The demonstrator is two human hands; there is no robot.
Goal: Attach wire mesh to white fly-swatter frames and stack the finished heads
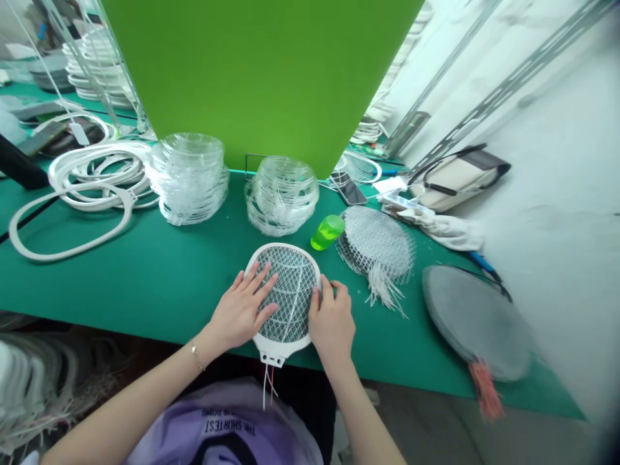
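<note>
An electric mosquito swatter head (293,284), a white oval frame around metal mesh, lies on the green table's near edge. My left hand (241,310) rests flat on the mesh's left side, fingers spread. Curled around the frame's right rim are the fingers of my right hand (332,320), with the thumb by the mesh. White and red wires (266,384) hang from the bottom neck over the table edge. Beyond the frame stands a stack of clear plastic rings (282,197), and a bright green translucent cylinder (327,232) is to its right.
Right of me lie mesh sheets with white wires (378,242) and a grey oval stack with red wires (477,323). Another clear ring stack (188,177) and loose white frames (72,252) are leftward. A phone (349,189) sits before the green panel (261,71).
</note>
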